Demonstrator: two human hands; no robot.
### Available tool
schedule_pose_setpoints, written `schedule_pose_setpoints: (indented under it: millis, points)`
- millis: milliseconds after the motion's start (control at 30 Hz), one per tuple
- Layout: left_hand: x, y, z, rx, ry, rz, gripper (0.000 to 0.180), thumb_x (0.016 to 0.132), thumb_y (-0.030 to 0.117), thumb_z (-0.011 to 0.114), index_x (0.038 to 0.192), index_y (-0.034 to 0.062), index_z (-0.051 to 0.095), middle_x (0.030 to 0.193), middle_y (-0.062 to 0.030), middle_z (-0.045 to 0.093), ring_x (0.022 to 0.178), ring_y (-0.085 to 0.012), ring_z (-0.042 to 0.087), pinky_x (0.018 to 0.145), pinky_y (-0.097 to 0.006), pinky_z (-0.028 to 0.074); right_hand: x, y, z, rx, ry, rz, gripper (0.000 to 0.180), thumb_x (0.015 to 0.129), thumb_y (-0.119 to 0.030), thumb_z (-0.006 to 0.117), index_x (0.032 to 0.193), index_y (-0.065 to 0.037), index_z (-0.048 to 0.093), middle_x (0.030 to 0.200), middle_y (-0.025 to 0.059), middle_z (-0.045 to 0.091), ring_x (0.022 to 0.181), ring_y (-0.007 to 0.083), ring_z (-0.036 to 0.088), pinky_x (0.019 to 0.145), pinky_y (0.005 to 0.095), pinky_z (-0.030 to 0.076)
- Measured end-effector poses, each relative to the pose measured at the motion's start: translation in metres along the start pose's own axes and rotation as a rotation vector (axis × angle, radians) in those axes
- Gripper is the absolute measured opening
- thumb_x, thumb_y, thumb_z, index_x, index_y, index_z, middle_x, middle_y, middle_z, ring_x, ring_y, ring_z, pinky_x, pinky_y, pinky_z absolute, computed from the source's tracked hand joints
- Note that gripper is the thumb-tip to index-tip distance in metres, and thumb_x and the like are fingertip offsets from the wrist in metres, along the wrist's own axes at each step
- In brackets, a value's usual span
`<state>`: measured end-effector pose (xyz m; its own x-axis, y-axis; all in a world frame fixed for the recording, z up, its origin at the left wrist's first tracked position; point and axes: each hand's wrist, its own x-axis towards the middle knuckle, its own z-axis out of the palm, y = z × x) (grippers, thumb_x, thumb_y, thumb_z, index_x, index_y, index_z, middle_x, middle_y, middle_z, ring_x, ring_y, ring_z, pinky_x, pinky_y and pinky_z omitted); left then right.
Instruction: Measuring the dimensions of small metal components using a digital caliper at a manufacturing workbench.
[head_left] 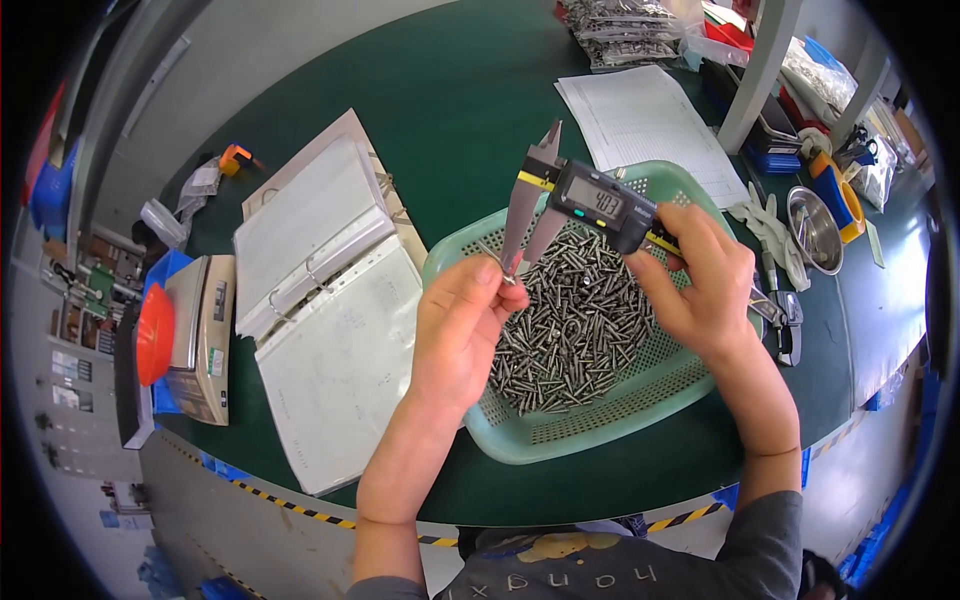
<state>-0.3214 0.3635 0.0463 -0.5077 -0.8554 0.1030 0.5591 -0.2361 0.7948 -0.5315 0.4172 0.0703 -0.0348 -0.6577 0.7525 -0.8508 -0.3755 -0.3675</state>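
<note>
A digital caliper (598, 200) with a small lit display is gripped at its slider end by my right hand (698, 275). Its jaws point down toward my left hand (458, 315), whose thumb and fingers pinch a small metal screw (508, 275). The caliper jaw tips are at this screw; whether they touch it is too small to tell. Both hands are over a green perforated plastic basket (520, 450), which holds a heap of similar metal screws (575, 340).
An open ring binder (330, 380) lies left of the basket, with a weighing scale (205, 340) and red tray (156, 333) beyond it. Paper sheets (655, 120) lie behind the basket. White gloves (775, 240), a metal bowl (815, 230) and another caliper (785, 320) are at the right.
</note>
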Motion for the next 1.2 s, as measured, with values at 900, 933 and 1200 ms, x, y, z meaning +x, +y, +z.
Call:
schedule_pose_setpoints:
  millis: [900,933,1200]
  points:
    - [-0.007,0.01,0.012,0.23,0.122,0.143,0.028,0.09,0.013,0.05,0.112,-0.0046,0.056,0.095,-0.0063,0.058,0.084,-0.0109,0.053,0.077,-0.024,0.042,0.001,-0.003,-0.003,-0.051,-0.019,0.037,0.026,0.07,-0.014,0.068,0.09,-0.002,0.056,0.063,0.0062,0.052,0.046,0.0198,0.049,0.041,0.0293,0.038]
    - [-0.006,0.009,0.013,0.217,0.102,0.108,0.029,0.09,0.013,0.05,0.112,-0.0047,0.056,0.094,-0.006,0.058,0.084,-0.0109,0.053,0.077,-0.024,0.042,0.001,-0.003,-0.003,-0.046,-0.022,0.033,0.026,0.07,-0.014,0.068,0.09,-0.002,0.056,0.063,0.0062,0.052,0.046,0.0198,0.049,0.041,0.0293,0.038]
    - [-0.008,0.01,0.011,0.252,0.064,0.11,0.034,0.091,0.018,0.048,0.115,-0.0048,0.053,0.096,-0.0078,0.059,0.085,-0.013,0.052,0.079,-0.028,0.042,0.002,-0.004,0.0,-0.009,-0.054,0.025,0.027,0.069,-0.017,0.071,0.086,-0.002,0.057,0.063,0.0065,0.053,0.045,0.0187,0.049,0.041,0.0283,0.038]
